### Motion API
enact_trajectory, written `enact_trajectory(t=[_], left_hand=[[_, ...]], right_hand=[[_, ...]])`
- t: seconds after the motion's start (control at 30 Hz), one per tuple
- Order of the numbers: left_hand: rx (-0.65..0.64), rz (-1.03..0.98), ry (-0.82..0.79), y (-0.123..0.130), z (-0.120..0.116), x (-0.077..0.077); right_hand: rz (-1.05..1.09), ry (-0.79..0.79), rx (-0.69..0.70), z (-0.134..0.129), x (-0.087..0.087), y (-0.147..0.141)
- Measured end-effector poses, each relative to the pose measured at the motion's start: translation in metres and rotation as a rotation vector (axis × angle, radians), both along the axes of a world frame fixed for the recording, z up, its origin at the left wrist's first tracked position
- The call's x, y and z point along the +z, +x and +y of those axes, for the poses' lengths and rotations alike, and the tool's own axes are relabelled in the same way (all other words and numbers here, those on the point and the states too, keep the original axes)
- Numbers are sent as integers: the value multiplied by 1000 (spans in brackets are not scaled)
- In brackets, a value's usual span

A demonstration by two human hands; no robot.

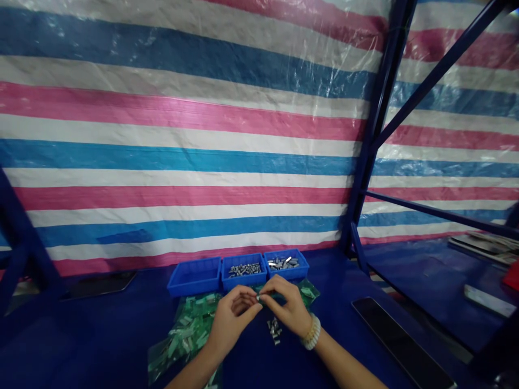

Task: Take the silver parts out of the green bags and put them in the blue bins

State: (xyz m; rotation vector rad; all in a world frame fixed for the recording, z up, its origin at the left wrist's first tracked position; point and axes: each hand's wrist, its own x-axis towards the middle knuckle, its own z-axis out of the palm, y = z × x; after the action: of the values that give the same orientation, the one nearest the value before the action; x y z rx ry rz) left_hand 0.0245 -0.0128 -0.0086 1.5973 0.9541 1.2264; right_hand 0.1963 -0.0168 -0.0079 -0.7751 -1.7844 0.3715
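Observation:
My left hand [236, 314] and my right hand [287, 303] meet over the blue table, fingertips close together. Between them is a small pale piece [258, 297], pinched by both hands; its exact kind is too small to make out. Just below my right hand lies a little pile of small shiny metal parts [274, 329]. Beside my left hand, a clear plastic bag [188, 329] contains many green and whitish pieces. Another bag with green pieces [308, 292] shows partly behind my right hand. A bracelet of pale beads [312, 332] circles my right wrist.
Three blue bins stand in a row: a left bin [174, 285], a middle bin [243, 280] with small metal parts, a right bin [305, 268] with longer metal pieces. A dark phone-like slab [401, 340] lies right. A blue frame post [367, 151] rises before striped sheeting [182, 159].

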Motion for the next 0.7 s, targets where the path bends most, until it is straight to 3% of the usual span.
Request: enact_trajectory(t=[0.13, 0.23, 0.37, 0.5, 0.57, 0.63, 0.7], left_hand=[[47, 10, 48, 3, -2, -5], [104, 70, 164, 2, -4, -6], [203, 209, 384, -4, 9, 9], [294, 323, 560, -13, 45, 39], [304, 335, 565, -15, 60, 47], [280, 334, 534, -14, 65, 46], [195, 387, 499, -11, 57, 34]], right_hand=[[7, -41, -1, 1, -3, -2], [7, -111, 106, 4, -9, -5], [50, -186, 252, 9, -14, -4], [110, -244, 179, 14, -15, 2], [156, -272, 130, 16, -15, 5], [196, -292, 94, 17, -14, 6], [224, -301, 68, 17, -14, 7]])
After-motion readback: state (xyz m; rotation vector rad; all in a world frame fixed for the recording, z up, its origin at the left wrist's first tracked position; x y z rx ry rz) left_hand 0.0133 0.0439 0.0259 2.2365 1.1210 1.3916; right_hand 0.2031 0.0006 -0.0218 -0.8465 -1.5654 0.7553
